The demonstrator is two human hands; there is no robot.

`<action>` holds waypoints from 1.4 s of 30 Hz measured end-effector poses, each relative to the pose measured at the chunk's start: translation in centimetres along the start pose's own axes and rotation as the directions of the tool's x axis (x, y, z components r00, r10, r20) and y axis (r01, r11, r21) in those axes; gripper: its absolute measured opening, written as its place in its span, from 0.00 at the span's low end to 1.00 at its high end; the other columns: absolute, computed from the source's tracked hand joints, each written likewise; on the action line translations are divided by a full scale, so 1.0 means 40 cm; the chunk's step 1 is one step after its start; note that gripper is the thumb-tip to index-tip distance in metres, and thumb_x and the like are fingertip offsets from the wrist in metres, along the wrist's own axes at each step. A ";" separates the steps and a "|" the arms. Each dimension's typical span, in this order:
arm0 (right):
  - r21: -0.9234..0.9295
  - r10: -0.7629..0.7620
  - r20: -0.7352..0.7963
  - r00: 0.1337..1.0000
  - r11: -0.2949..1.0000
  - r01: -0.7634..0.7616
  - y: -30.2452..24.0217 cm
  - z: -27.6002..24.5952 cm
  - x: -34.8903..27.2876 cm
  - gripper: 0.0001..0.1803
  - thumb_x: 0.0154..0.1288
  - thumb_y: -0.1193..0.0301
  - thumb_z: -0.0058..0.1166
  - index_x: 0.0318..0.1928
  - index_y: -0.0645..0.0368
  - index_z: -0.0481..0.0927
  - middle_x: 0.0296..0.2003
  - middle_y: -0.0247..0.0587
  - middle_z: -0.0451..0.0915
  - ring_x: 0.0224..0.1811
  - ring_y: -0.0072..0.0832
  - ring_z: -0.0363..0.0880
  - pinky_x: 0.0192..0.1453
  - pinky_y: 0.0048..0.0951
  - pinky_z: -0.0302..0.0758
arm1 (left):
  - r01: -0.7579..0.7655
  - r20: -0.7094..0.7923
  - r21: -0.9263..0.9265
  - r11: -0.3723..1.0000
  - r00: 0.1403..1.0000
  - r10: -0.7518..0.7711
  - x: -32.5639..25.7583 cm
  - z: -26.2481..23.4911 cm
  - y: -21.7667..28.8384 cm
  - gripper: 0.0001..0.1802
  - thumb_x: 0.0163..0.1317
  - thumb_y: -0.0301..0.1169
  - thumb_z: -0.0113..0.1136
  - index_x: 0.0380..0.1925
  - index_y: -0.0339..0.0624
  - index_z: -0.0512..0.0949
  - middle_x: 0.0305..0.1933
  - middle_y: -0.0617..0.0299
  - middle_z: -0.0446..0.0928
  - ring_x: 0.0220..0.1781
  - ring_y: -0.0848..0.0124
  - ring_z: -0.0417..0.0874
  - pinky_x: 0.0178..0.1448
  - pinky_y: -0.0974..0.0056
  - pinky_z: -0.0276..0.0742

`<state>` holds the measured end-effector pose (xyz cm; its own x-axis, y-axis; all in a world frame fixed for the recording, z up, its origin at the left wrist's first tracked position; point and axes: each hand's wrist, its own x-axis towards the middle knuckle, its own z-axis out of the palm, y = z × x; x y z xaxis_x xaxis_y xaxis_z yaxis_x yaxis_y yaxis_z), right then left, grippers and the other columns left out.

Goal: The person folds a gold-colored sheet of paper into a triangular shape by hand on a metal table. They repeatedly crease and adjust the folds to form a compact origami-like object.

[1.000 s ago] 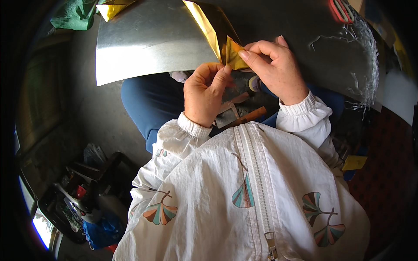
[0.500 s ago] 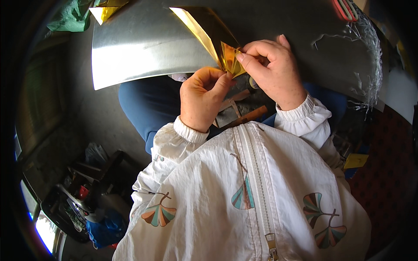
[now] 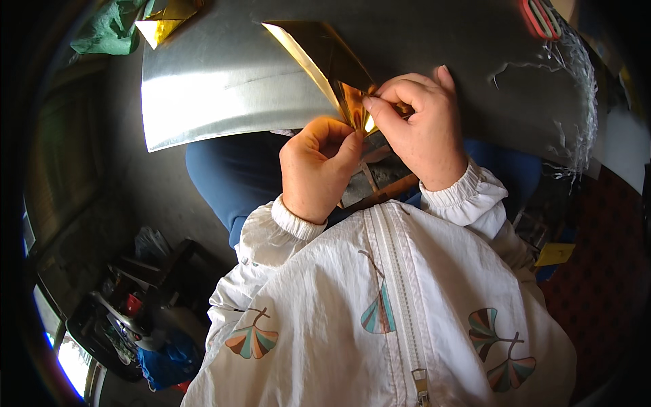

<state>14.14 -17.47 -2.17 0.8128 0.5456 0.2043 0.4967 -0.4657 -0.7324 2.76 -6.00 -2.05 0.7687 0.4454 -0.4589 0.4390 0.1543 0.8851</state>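
A shiny gold foil sheet [image 3: 324, 51], folded into a long pointed shape, lies partly over the metal tabletop. Its near end is gathered into small creases between my hands, just past the table's near edge. My left hand [image 3: 317, 163] pinches the tip of that end between thumb and forefinger. My right hand [image 3: 422, 125] is closed on the creased part a little farther up, thumb on top. The fingertips of both hands hide some of the folds.
The metal tabletop [image 3: 196, 95] is glossy at left. Another gold foil piece [image 3: 166, 26] and green plastic [image 3: 108, 30] lie at far left. Silvery plastic strands [image 3: 584, 115] hang at right, below a red-edged object [image 3: 540, 17]. A cluttered dark container [image 3: 108, 332] stands on the floor at lower left.
My right hand has shifted slightly left and toward me, turning the creased foil flap downward. The left hand keeps its pinch. The whole scene sits a little lower in the picture.
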 end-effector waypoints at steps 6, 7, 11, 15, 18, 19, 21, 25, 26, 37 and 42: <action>-0.105 -0.006 0.004 1.000 0.994 0.006 -0.004 0.005 -0.005 0.11 0.55 0.72 0.65 0.20 0.56 0.76 0.26 0.29 0.82 0.31 0.29 0.79 0.60 0.43 0.59 | -0.014 -0.074 0.010 1.000 0.997 0.015 -0.003 0.010 0.004 0.07 0.58 0.25 0.66 0.31 0.31 0.80 0.26 0.59 0.83 0.26 0.78 0.82 0.33 0.72 0.77; -0.088 -0.006 -0.004 1.000 0.996 0.005 -0.004 0.006 -0.003 0.10 0.54 0.71 0.65 0.21 0.56 0.77 0.25 0.30 0.82 0.31 0.31 0.79 0.62 0.47 0.58 | -0.120 -0.099 0.144 0.982 0.986 0.135 -0.006 0.011 0.005 0.07 0.57 0.25 0.67 0.30 0.32 0.80 0.25 0.58 0.82 0.25 0.76 0.82 0.32 0.71 0.77; -0.055 0.010 -0.004 1.000 0.998 -0.010 -0.002 0.007 -0.001 0.09 0.52 0.69 0.65 0.21 0.55 0.79 0.24 0.33 0.81 0.30 0.35 0.80 0.65 0.55 0.57 | -0.534 0.045 0.627 0.567 0.751 0.658 -0.018 0.009 0.009 0.09 0.50 0.25 0.71 0.32 0.38 0.81 0.33 0.56 0.81 0.20 0.68 0.79 0.24 0.68 0.74; -0.058 0.025 -0.001 1.000 0.998 -0.025 -0.008 0.005 0.000 0.09 0.52 0.68 0.66 0.21 0.56 0.80 0.24 0.34 0.80 0.30 0.35 0.79 0.66 0.55 0.57 | -0.680 0.344 0.717 0.152 0.536 0.771 -0.005 0.002 0.003 0.14 0.50 0.26 0.70 0.39 0.39 0.82 0.48 0.55 0.82 0.21 0.73 0.79 0.23 0.70 0.73; -0.067 0.052 0.010 0.999 0.996 -0.051 -0.013 0.002 0.002 0.09 0.52 0.68 0.65 0.21 0.56 0.80 0.25 0.34 0.80 0.30 0.35 0.79 0.66 0.56 0.57 | -0.646 0.347 0.742 0.180 0.600 0.720 -0.005 0.005 -0.007 0.21 0.47 0.26 0.74 0.45 0.39 0.83 0.51 0.55 0.82 0.31 0.67 0.85 0.30 0.69 0.78; -0.079 0.053 0.012 0.999 0.996 -0.052 -0.015 0.001 0.004 0.09 0.52 0.68 0.65 0.21 0.56 0.80 0.25 0.34 0.80 0.30 0.35 0.79 0.66 0.56 0.57 | -0.646 0.342 0.742 0.181 0.596 0.726 -0.003 0.007 -0.011 0.21 0.46 0.25 0.73 0.44 0.39 0.83 0.51 0.56 0.82 0.28 0.69 0.84 0.29 0.69 0.78; -0.097 0.051 0.018 0.999 0.994 -0.049 -0.017 0.002 0.006 0.09 0.52 0.68 0.65 0.21 0.56 0.80 0.25 0.34 0.81 0.30 0.35 0.79 0.66 0.56 0.57 | -0.642 0.354 0.755 0.131 0.568 0.743 -0.001 0.011 -0.019 0.19 0.50 0.25 0.69 0.45 0.38 0.83 0.52 0.55 0.82 0.22 0.75 0.78 0.23 0.71 0.72; -0.102 0.037 0.042 0.998 0.994 -0.033 -0.012 0.000 0.003 0.09 0.53 0.68 0.66 0.22 0.56 0.79 0.27 0.33 0.81 0.32 0.34 0.80 0.65 0.51 0.58 | -0.618 0.389 0.786 0.027 0.527 0.755 0.001 0.009 -0.031 0.18 0.51 0.24 0.65 0.45 0.38 0.84 0.52 0.55 0.82 0.17 0.80 0.72 0.19 0.73 0.66; -0.098 0.021 0.059 0.998 0.995 -0.015 -0.006 -0.004 0.002 0.09 0.53 0.68 0.66 0.22 0.56 0.79 0.28 0.32 0.82 0.32 0.32 0.80 0.63 0.48 0.58 | -0.613 0.405 0.790 0.006 0.530 0.745 0.001 0.008 -0.033 0.19 0.51 0.24 0.64 0.45 0.39 0.84 0.53 0.55 0.82 0.17 0.80 0.71 0.19 0.74 0.65; 0.132 -0.138 0.093 0.986 0.983 0.125 0.066 -0.107 -0.026 0.17 0.48 0.75 0.69 0.40 0.63 0.79 0.49 0.48 0.80 0.46 0.42 0.80 0.47 0.35 0.78 | -0.561 0.415 0.827 -0.031 0.573 0.706 -0.007 0.011 -0.023 0.23 0.48 0.23 0.60 0.48 0.40 0.83 0.54 0.57 0.82 0.18 0.80 0.71 0.22 0.73 0.65; 0.139 -0.105 0.116 0.988 0.986 0.089 0.073 -0.092 -0.030 0.12 0.50 0.75 0.67 0.36 0.61 0.80 0.50 0.47 0.80 0.46 0.41 0.81 0.51 0.37 0.75 | -0.569 0.413 0.822 -0.035 0.552 0.725 -0.001 0.006 -0.011 0.20 0.50 0.25 0.63 0.46 0.39 0.84 0.52 0.56 0.83 0.21 0.80 0.75 0.22 0.73 0.66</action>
<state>15.75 -22.05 -2.15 0.7150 0.6689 0.2035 0.5196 -0.3137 -0.7948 2.64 -6.28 -2.42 0.9342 -0.0064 0.3568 -0.0704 -0.9835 0.1667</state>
